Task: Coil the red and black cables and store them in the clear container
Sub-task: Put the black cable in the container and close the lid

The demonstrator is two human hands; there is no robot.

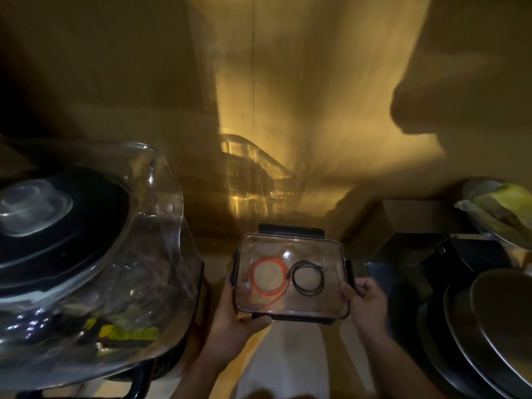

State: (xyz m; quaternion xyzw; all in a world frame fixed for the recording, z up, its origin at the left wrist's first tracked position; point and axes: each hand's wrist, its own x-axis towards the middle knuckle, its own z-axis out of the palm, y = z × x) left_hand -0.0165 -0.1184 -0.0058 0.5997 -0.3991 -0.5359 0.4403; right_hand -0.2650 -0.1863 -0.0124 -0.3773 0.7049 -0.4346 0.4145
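Between both hands, low centre of the head view, sits the clear container point(290, 272), lidded, black latches on its edges. Red cable point(267, 279) is coiled inside on the left half, one loose tail running down toward the near-left corner. Black cable point(307, 279) is coiled just beside it on the right, a smaller ring; whether the two coils touch I cannot tell. Both lie under the clear lid.

Left hand point(239, 326) grips the near-left corner, thumb curled over the front rim, fingers underneath. Right hand point(367, 300) holds the right edge near the side latch, thumb on top of the lid, fingers wrapped round the side. So both hands are closed round the box, neither spread.

Step, as I judge it: coiling is done, both cables are stored, the lid is on; what remains is latching or setting the box down. I cannot tell whether any latch is snapped; the side ones are partly hidden by the hands.

Next move probably calls for keeping the box level so the coils do not spring loose, then pressing each latch flat, or placing the box on the bare strip of shelf ahead.

Surroundings are tight: large glass lid point(95, 226) close on the left, stacked metal plates point(489, 326) close on the right, dim yellow wall point(316, 96) behind. Room on either side is small.
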